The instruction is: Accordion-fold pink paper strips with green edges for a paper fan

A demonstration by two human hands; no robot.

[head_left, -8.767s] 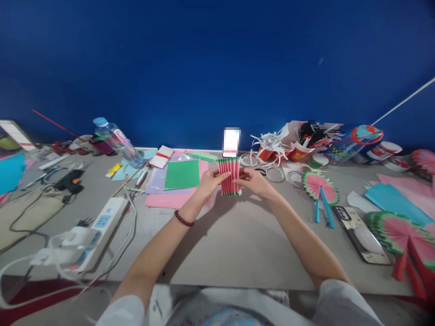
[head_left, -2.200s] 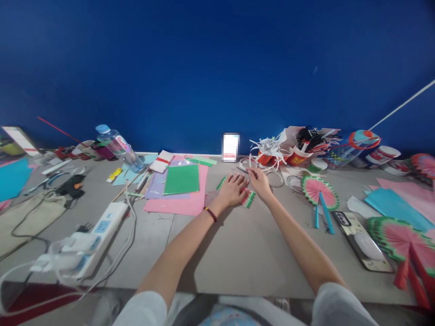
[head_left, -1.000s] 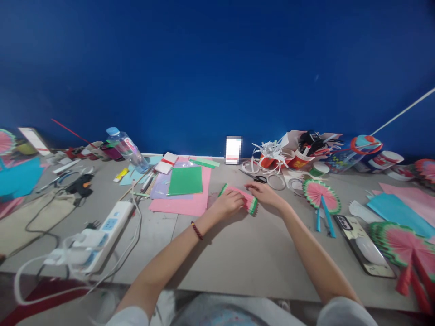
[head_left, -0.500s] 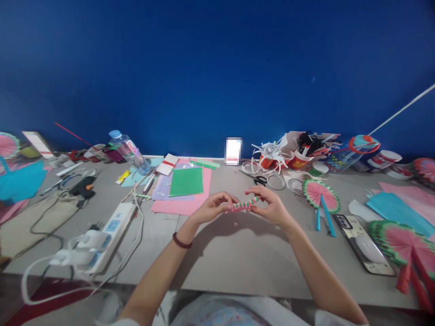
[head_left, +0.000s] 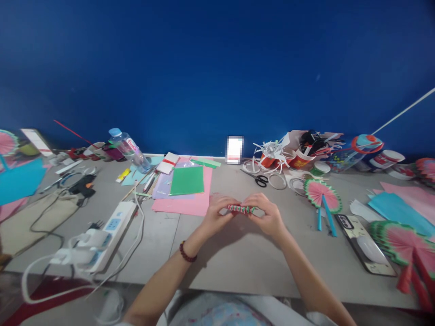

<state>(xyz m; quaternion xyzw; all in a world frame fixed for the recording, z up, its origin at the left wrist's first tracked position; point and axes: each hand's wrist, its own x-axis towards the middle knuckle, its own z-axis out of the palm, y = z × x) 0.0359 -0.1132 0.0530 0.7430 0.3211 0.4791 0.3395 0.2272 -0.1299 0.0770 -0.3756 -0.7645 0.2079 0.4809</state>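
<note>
A pleated strip of pink and green paper (head_left: pixel 240 209) is held level above the table, its folds pressed close together. My left hand (head_left: pixel 219 214) pinches its left part between thumb and fingers, and a dark beaded bracelet (head_left: pixel 187 251) circles that wrist. At the other end, my right hand (head_left: pixel 267 214) is closed on the strip, with the fingers over the top and the thumb beneath. The fingertips partly hide the paper. Behind the right hand lie black scissors (head_left: pixel 261 180).
Green paper (head_left: pixel 186 181) rests on pink sheets to the left. A white power strip (head_left: pixel 113 235) with plugs and cables sits at left front. On the right are a small paper fan (head_left: pixel 323 196), a phone (head_left: pixel 365 244) and a larger fan (head_left: pixel 397 242). A bottle (head_left: pixel 131 149) leans behind.
My hands have come closer together, and the pleated paper between them looks more compressed and level. My left hand has shifted slightly to the right.
</note>
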